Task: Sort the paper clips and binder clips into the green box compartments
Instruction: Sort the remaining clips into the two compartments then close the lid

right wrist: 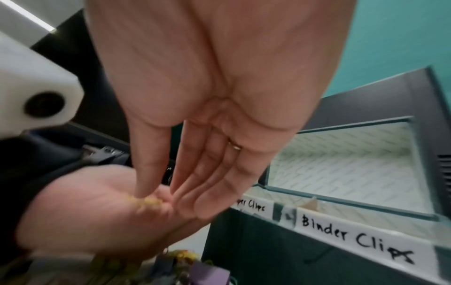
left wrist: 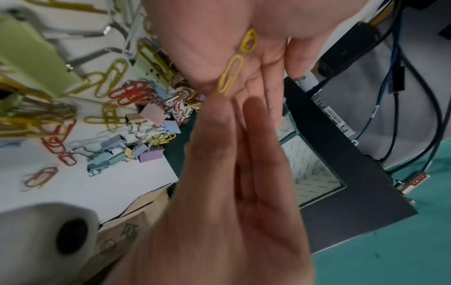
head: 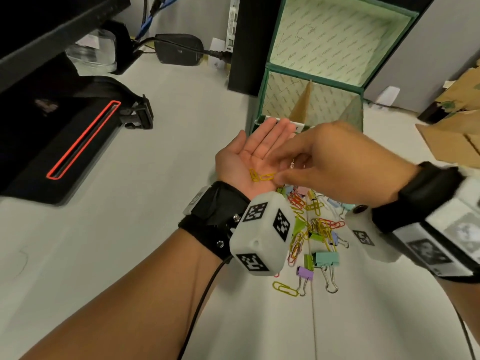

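My left hand (head: 255,152) is held palm up and open just in front of the green box (head: 314,76). Two yellow paper clips (head: 259,175) lie on the palm; the left wrist view shows them end to end (left wrist: 230,74). My right hand (head: 337,162) reaches over from the right with nearly straight fingers. Its thumb tip (right wrist: 142,190) touches one yellow clip (right wrist: 151,201). I cannot see a pinch. Below both hands a mixed pile of paper clips and binder clips (head: 317,224) lies on the table. The box's front labels read "Clips" and "Binder Clips" (right wrist: 354,235).
A teal binder clip (head: 327,258) and a purple one (head: 305,272) lie at the pile's near edge. A black bag (head: 65,131) is on the left, a power adapter (head: 179,49) at the back and cardboard (head: 454,141) on the right.
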A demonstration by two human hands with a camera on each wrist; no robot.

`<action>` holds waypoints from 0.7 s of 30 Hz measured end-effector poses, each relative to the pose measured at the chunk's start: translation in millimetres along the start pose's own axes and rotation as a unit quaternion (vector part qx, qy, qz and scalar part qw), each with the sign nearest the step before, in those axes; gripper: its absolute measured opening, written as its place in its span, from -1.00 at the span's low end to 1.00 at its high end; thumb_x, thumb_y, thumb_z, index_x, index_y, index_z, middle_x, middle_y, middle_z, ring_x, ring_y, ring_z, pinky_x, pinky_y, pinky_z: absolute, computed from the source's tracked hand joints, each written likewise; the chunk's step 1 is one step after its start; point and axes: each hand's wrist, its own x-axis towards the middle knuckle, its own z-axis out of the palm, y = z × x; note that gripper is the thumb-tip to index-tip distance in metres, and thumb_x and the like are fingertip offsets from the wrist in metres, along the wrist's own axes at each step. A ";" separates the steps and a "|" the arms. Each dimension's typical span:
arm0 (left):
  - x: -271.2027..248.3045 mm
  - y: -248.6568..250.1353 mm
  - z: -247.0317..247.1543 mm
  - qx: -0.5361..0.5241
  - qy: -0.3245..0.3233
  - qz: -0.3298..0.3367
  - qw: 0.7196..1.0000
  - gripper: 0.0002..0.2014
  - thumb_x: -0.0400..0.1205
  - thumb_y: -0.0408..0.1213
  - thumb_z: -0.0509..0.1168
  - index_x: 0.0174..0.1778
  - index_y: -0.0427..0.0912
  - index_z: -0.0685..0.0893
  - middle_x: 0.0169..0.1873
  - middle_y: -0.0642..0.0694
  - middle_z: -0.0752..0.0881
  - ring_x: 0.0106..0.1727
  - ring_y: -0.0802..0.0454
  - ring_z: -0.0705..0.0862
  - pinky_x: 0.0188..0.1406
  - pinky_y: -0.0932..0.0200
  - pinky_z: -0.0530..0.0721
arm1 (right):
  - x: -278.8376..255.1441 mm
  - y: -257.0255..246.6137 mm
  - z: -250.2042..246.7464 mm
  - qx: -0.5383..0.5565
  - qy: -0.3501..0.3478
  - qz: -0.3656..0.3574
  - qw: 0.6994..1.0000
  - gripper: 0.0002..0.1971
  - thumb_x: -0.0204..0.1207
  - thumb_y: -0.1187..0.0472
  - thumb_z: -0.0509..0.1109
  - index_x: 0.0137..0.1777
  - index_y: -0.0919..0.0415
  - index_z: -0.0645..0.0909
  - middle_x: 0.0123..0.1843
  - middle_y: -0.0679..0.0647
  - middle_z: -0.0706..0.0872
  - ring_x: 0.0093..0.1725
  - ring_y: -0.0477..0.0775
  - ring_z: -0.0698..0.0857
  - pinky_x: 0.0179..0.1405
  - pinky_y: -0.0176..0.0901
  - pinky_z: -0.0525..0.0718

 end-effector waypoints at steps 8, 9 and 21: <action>-2.5 -1.1 2.8 0.021 0.012 -0.003 1.000 -0.45 0.75 -0.02 -0.06 0.19 -0.39 0.68 0.18 -0.34 0.73 0.21 -0.26 0.70 0.22 -0.10 0.62 | 13.9 -14.5 8.3 -0.013 -0.011 -0.037 0.999 -0.79 0.56 0.07 0.44 0.16 -0.12 0.77 0.01 -0.11 0.81 -0.03 -0.16 0.63 0.03 -0.35 0.49; -3.1 -1.2 3.4 0.024 0.015 -0.004 1.000 -0.44 0.75 0.00 -0.06 0.20 -0.38 0.68 0.17 -0.33 0.74 0.16 -0.24 0.72 0.16 -0.07 0.65 | 15.6 -15.7 7.7 -0.021 -0.035 -0.036 0.999 -0.76 0.58 0.09 0.42 0.21 -0.11 0.75 0.04 -0.10 0.80 -0.02 -0.17 0.62 0.02 -0.39 0.44; -0.1 -0.4 0.8 -0.008 0.013 0.010 1.000 -0.47 0.73 -0.03 0.04 0.24 -0.45 0.64 0.15 -0.43 0.72 0.15 -0.31 0.73 0.15 -0.13 0.69 | 19.4 6.5 -10.9 0.080 0.050 0.015 0.995 -0.94 0.49 0.08 0.53 -0.09 -0.13 0.76 -0.27 -0.26 0.77 -0.22 -0.36 0.72 -0.18 -0.52 0.63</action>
